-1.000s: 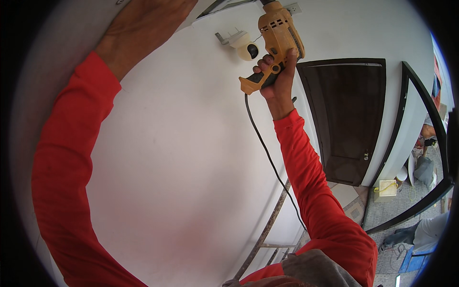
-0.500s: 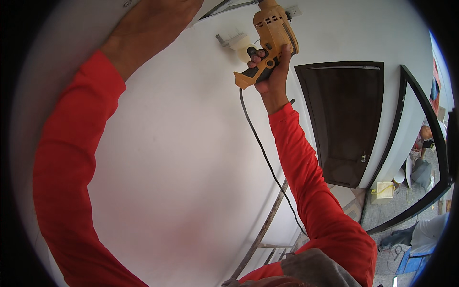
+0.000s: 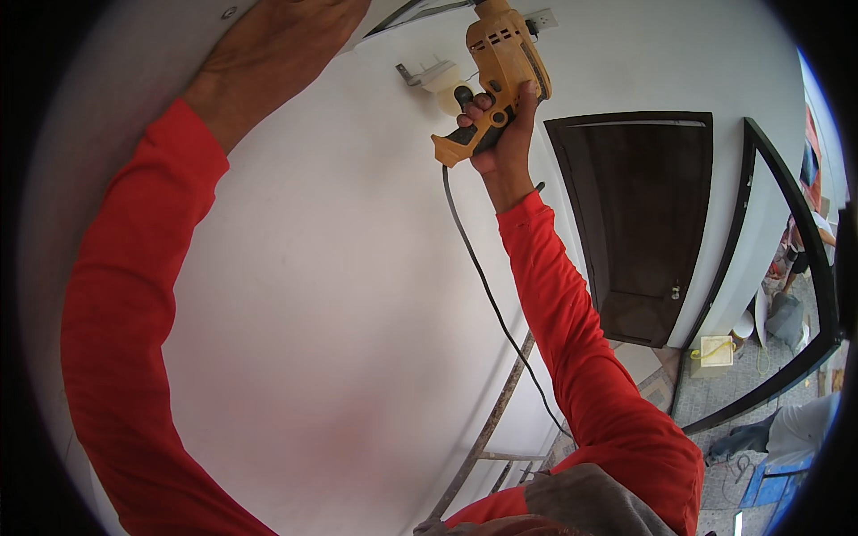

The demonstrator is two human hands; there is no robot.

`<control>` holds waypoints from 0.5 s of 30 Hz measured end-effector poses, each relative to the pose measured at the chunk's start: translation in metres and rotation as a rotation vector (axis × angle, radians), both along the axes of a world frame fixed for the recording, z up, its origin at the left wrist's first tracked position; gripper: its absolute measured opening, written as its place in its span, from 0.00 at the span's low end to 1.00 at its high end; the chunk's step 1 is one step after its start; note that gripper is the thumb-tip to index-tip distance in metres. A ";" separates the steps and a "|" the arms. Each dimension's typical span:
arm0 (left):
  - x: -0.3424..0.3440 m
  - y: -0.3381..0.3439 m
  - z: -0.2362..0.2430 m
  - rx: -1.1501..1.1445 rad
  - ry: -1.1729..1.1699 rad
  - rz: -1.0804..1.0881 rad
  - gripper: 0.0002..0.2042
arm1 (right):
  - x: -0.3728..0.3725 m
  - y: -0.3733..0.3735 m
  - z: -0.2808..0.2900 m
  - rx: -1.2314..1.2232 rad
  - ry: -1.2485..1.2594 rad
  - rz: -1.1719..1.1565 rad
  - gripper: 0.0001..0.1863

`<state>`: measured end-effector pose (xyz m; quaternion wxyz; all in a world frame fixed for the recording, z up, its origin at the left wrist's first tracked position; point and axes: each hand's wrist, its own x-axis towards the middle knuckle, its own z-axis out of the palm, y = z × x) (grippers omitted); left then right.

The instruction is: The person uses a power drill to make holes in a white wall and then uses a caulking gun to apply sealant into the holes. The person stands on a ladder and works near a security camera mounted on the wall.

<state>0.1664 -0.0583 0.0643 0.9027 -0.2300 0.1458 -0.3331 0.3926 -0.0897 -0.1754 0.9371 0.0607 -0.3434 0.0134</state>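
A yellow-and-black corded power drill [image 3: 506, 64] is raised at the top of the view, its front end cut off by the edge. My right hand [image 3: 511, 147] is closed around its handle, with the fingers by the trigger. From the handle's base a black cord [image 3: 488, 288] hangs down past my right sleeve. At upper left, my left hand [image 3: 279, 61] reaches up beside a pale flat panel [image 3: 147, 62], which has a screw [image 3: 229, 12] in it. Its fingers run out of the picture, so their grip is hidden.
Behind the drill are a white fixture with a metal bracket [image 3: 438, 79] and a wall outlet [image 3: 542, 20]. A dark door [image 3: 636, 232] and a black-framed opening [image 3: 827, 268] stand at right. Beyond it are people and a white box [image 3: 713, 351]. A ladder [image 3: 487, 429] stands below.
The view has shifted slightly, and the drill appears a little farther left. A person beyond the opening at far right has changed posture. Both my hands keep their poses.
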 end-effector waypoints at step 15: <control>0.003 0.001 -0.001 -0.015 0.027 -0.023 0.23 | 0.002 0.001 0.012 0.013 0.024 -0.023 0.30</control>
